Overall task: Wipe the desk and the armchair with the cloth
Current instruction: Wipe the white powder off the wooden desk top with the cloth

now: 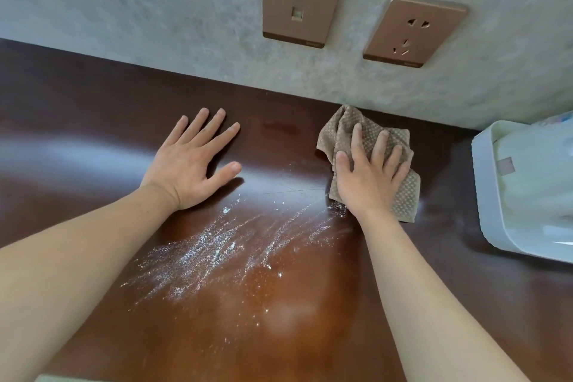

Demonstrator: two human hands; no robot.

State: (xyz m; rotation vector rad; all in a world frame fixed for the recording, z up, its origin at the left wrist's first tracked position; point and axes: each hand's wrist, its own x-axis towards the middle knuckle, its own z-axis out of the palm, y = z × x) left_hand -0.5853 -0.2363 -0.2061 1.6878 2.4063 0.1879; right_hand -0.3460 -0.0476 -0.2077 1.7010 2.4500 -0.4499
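Near the wall (155,9) at the back of the dark red-brown desk (93,121), a crumpled tan cloth (341,130) with a dotted weave lies under the right hand (369,177), whose straight fingers press it down. The left hand (189,170) rests flat, fingers spread, beside streaked white powder (217,245).

This is an indoor room with domestic furnishing, such as a home study or a guest room; which of them, I cannot tell. A dark brown wooden desk (93,108) with a glossy top stands directly against a grey wall (124,3) with a rough plaster finish. On the wall, just above the desk, two bronze-coloured plates are fixed: a plate with one small square opening (300,5) and, to its right, a power socket (414,29). A white plastic box (486,211) stands on the desk at the right side.
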